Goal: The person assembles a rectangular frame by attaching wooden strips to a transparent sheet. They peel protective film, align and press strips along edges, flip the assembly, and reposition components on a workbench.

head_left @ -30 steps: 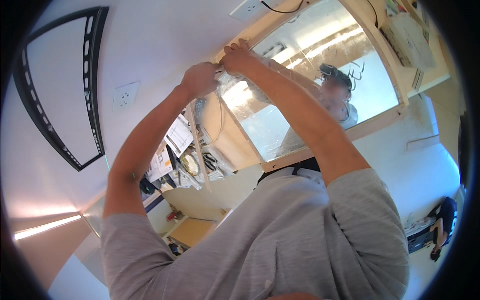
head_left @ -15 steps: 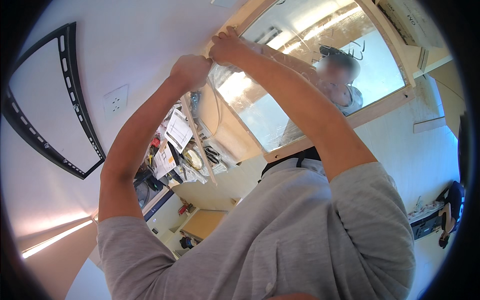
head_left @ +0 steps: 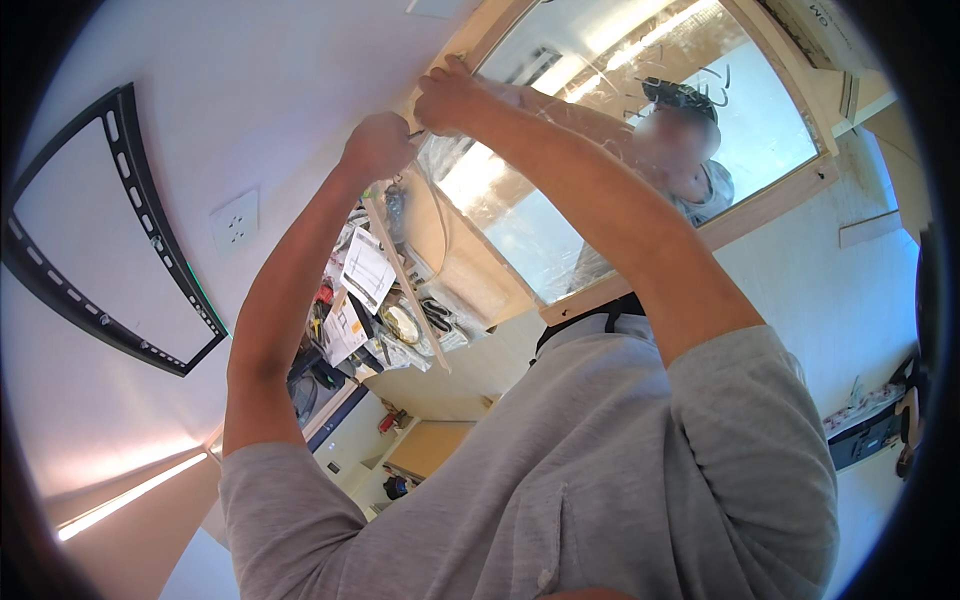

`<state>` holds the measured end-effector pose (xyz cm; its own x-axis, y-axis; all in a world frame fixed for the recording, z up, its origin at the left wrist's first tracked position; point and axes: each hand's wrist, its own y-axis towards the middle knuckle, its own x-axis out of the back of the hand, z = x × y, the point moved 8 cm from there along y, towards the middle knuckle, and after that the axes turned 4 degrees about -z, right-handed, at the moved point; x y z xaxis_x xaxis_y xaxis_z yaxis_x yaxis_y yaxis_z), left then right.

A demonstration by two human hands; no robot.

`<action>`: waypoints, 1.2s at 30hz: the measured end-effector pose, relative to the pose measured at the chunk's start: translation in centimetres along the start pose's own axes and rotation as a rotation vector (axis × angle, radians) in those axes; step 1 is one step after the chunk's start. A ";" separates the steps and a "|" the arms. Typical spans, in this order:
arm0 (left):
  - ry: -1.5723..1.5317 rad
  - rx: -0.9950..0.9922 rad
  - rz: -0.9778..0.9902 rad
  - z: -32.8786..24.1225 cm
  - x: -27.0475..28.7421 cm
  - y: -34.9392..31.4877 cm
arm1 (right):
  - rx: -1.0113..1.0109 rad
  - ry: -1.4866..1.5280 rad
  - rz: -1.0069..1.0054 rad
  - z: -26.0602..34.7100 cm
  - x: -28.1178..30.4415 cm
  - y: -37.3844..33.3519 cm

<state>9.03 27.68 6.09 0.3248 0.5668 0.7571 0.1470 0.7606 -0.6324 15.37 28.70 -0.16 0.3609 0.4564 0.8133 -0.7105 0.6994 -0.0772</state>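
Both my arms reach up to the wooden frame point(head_left: 590, 302) around a mirrored panel point(head_left: 520, 215) covered in wrinkled clear film. My left hand point(head_left: 380, 148) is closed in a fist at the frame's left side, beside the white wall. A short, thin dark rod point(head_left: 416, 134) shows between it and the other hand; most of it is hidden in the fist. My right hand point(head_left: 450, 98) lies at the frame's upper left edge, its fingers bent over the wood. What its fingertips press against is hard to see.
A black slotted metal bracket point(head_left: 150, 215) is fixed to the wall at left, near a white socket plate point(head_left: 236, 220). Below my hands, a cluttered shelf holds papers point(head_left: 368, 268), tools and cables. A cardboard box point(head_left: 830, 35) stands at upper right.
My left hand has shifted slightly left, and the dark rod shows more clearly. My right hand stays at the frame edge. The whole view has tilted a little.
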 end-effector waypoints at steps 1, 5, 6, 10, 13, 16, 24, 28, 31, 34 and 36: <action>0.123 -0.062 0.041 -0.7 -0.4 -0.2 | -0.013 0.019 -0.005 -0.1 0.0 0.1; 0.285 -0.259 -0.032 -2.4 0.6 -1.8 | -0.029 0.021 -0.004 0.0 0.0 0.1; 0.281 -0.247 -0.085 -2.4 1.2 -2.0 | -0.032 0.006 0.012 0.0 0.0 0.1; -0.686 0.329 0.024 1.7 -0.4 -2.1 | -0.035 0.029 -0.004 0.0 0.5 0.0; -0.908 0.541 0.180 3.1 -2.3 -1.9 | -0.017 -0.007 -0.007 0.1 0.4 -0.1; -0.543 0.237 0.132 1.9 -1.3 0.1 | -0.020 0.012 -0.022 0.0 0.2 -0.1; 0.274 -0.322 -0.033 -2.8 0.8 -2.4 | -0.019 0.033 0.017 0.0 -0.1 0.1; -0.254 -0.135 -0.214 -2.1 2.8 -2.6 | -0.044 0.024 -0.015 -0.2 0.5 0.1; -0.751 0.616 0.156 2.3 -1.8 -2.8 | -0.028 0.029 -0.015 0.1 0.3 0.1; -0.595 0.538 0.233 2.6 -1.9 -1.3 | -0.016 0.018 -0.013 0.0 0.0 0.0; -0.275 0.246 0.121 1.3 -0.7 -0.2 | -0.017 0.036 -0.001 0.0 -0.3 0.2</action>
<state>7.55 27.53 5.93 0.0582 0.6957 0.7159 -0.1168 0.7170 -0.6872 15.14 28.73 -0.44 0.3830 0.4748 0.7924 -0.6996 0.7092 -0.0868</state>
